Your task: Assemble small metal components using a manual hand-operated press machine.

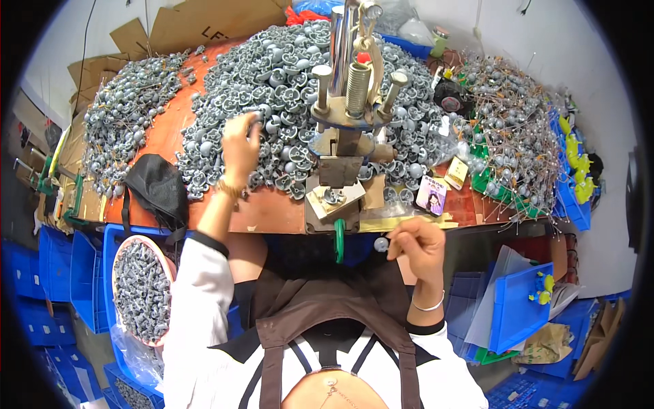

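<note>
My left hand reaches over the near left side of a big heap of grey half-round plastic shells. Its fingers are curled together; what they hold, if anything, is too small to make out. In front of the table edge, my right hand pinches thumb and fingers by a small shiny grey ball, which sticks out to their left. Between the hands stands a metal hand press. On the block under its head lies a small grey shell part. A green handle hangs at the press's front.
Wired grey balls pile up at right, and a similar pile lies at far left. A black bag hangs over the front edge above a pink tub of grey parts. Blue bins flank me. A small printed card box lies right of the press.
</note>
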`<state>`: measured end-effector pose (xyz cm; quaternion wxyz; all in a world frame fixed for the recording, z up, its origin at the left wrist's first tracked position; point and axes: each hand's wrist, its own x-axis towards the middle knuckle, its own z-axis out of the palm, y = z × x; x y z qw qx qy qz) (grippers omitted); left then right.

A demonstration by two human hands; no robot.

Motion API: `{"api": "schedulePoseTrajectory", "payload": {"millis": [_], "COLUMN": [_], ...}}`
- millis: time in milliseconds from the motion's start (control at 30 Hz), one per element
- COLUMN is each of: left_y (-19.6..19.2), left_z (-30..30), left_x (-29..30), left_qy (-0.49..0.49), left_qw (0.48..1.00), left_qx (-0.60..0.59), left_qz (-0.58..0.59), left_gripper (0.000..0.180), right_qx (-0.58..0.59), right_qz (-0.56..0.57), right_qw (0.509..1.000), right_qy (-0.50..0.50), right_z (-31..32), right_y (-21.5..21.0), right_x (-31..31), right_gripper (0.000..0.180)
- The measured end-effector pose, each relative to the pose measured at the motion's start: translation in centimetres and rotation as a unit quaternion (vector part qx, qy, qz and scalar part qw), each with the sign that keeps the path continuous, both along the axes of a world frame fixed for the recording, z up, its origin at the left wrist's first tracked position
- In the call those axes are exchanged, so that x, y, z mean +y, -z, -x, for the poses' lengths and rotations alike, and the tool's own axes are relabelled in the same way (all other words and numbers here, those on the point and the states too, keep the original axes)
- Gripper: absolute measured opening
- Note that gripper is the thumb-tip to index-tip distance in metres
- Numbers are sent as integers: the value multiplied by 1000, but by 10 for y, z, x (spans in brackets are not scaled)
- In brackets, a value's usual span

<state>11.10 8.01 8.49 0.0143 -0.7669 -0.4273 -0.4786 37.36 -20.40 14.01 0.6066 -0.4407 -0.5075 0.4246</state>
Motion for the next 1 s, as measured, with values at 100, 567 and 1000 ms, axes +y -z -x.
{"api": "schedulePoseTrajectory", "payload": {"millis": [100,567,1000], "left_y": [-8,-14,10], "left_z": [22,2,-15], "left_x": [54,-42,-159], "left_qy": [-48,206,248], "left_qw": [988,918,666], "left_qx": [147,-230,-469], "left_qz": [3,248,524], "left_gripper": [20,15,27], "right_qx": [-46,-135,-375], "right_qz": [11,19,-148], "right_qw": [996,990,898], "right_qy": [-75,48,178], "right_z": [11,46,66], "right_y": [0,39,46], "right_x": [6,33,46], "right_gripper": [16,12,14]}}
